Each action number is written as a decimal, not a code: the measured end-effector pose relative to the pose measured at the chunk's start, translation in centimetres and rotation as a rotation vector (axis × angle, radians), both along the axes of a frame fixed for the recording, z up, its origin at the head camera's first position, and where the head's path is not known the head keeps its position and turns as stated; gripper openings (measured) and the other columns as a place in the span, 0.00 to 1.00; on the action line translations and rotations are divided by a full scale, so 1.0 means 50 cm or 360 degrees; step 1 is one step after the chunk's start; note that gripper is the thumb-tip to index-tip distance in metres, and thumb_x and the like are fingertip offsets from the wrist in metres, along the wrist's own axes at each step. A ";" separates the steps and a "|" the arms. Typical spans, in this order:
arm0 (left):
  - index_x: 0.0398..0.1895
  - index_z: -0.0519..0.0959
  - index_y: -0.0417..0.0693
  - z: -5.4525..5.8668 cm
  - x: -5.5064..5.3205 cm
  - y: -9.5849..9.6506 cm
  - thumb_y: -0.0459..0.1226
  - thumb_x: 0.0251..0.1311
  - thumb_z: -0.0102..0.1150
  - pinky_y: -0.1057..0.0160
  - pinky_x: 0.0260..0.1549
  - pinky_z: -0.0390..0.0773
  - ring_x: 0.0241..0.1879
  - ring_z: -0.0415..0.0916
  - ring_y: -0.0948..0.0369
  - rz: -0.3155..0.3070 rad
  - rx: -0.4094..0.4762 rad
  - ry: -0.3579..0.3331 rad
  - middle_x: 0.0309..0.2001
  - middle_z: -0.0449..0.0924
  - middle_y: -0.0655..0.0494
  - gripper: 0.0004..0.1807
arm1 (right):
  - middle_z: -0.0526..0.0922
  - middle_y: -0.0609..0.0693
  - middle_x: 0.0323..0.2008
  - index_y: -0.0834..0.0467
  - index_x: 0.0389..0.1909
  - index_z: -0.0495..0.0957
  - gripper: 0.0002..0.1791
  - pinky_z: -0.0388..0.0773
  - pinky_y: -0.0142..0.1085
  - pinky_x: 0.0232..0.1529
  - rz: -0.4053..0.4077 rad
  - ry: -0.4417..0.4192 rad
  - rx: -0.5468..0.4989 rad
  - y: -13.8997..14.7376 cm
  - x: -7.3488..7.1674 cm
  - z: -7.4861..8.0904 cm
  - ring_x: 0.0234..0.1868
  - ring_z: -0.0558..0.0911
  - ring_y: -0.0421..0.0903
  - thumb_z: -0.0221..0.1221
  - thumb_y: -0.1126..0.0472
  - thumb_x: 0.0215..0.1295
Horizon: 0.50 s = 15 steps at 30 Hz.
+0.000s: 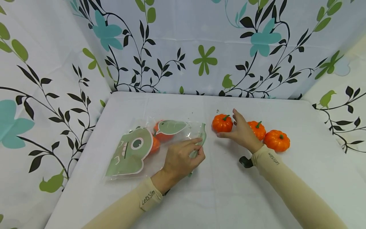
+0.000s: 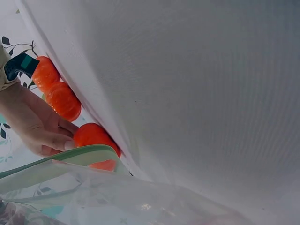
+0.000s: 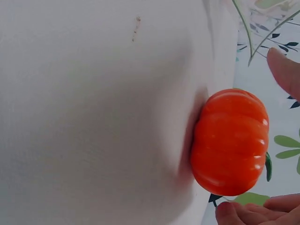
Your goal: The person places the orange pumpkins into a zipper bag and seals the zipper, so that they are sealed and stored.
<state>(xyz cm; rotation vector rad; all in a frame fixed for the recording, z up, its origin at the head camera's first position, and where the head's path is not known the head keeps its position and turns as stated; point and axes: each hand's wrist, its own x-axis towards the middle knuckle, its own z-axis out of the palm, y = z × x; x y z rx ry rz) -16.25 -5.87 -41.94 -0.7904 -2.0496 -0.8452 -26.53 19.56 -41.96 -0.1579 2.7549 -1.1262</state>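
My left hand (image 1: 180, 159) pinches the green-edged opening of a clear plastic zip bag (image 1: 125, 162), which lies on its side. A green cartoon face is printed on the bag, and orange toy pumpkins (image 1: 154, 145) show inside it. My right hand (image 1: 245, 135) reaches to another small orange pumpkin (image 1: 222, 123) with a green stem, thumb and fingers spread to either side. In the right wrist view a gap shows between the fingertips (image 3: 227, 212) and this pumpkin. From the left wrist view, the bag's green rim (image 2: 89, 157) stands just in front of it.
Two more pumpkins sit beside my right wrist, one (image 1: 256, 128) partly behind the hand and one (image 1: 276, 141) farther right. They stand on a white-covered table (image 1: 228, 197). Patterned curtains (image 1: 177, 41) with leaves and flowers enclose the back and sides.
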 end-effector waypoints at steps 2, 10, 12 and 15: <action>0.24 0.87 0.43 0.000 0.001 -0.001 0.31 0.49 0.62 0.66 0.34 0.85 0.37 0.88 0.61 0.0000 0.0001 0.0000 0.37 0.89 0.52 0.05 | 0.51 0.64 0.78 0.60 0.81 0.39 0.69 0.67 0.59 0.66 -0.0003 -0.0040 0.0001 -0.001 -0.004 -0.006 0.73 0.61 0.66 0.76 0.44 0.50; 0.25 0.87 0.43 0.002 0.002 -0.003 0.31 0.48 0.62 0.66 0.35 0.85 0.37 0.88 0.61 0.0009 0.0019 0.0021 0.37 0.89 0.52 0.05 | 0.58 0.65 0.75 0.63 0.80 0.47 0.62 0.66 0.56 0.67 0.0000 -0.0028 0.0074 -0.006 -0.008 -0.019 0.71 0.66 0.65 0.75 0.46 0.53; 0.25 0.87 0.44 0.002 0.002 -0.004 0.31 0.48 0.62 0.66 0.35 0.85 0.37 0.88 0.61 0.0010 0.0024 0.0028 0.37 0.89 0.53 0.05 | 0.60 0.65 0.74 0.63 0.79 0.49 0.59 0.67 0.56 0.67 -0.0022 -0.0026 0.0077 -0.005 -0.009 -0.023 0.69 0.68 0.64 0.74 0.47 0.55; 0.25 0.87 0.44 0.001 0.002 -0.005 0.31 0.48 0.62 0.66 0.34 0.85 0.36 0.87 0.61 0.0016 0.0024 0.0035 0.37 0.89 0.53 0.05 | 0.61 0.63 0.74 0.62 0.79 0.51 0.56 0.68 0.55 0.67 -0.0066 -0.0046 0.0050 -0.003 -0.008 -0.028 0.68 0.69 0.63 0.72 0.46 0.57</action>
